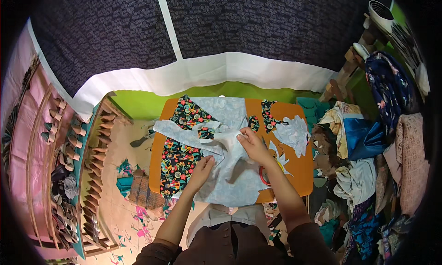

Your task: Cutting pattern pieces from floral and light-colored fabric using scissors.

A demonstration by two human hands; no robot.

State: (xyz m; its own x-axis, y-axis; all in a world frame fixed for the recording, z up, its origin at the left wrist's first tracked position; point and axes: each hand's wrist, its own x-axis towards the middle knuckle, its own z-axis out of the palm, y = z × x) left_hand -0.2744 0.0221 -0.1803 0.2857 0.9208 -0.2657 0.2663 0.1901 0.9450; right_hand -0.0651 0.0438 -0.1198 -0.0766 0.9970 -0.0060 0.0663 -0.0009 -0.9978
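A pale blue-white fabric point(235, 180) lies over the middle of the orange table, bunched up into folds between my hands. My left hand point(202, 170) pinches its edge on the near left side. Farther off and to the right, my right hand point(251, 143) grips a raised fold between thumb and fingers. Under the pale cloth, to the left, is a black floral fabric point(177, 166) with bright flowers. Beside my right forearm are scissors, their red handle point(264, 176) partly covered by the arm.
Pale fabric scraps point(293, 135) and a black floral scrap point(268, 113) lie on the orange table point(301, 173) at right. Piled cloth point(357, 182) crowds the right side. A rack of shoe forms point(94, 166) stands left, with colourful scraps point(142, 219) on the floor.
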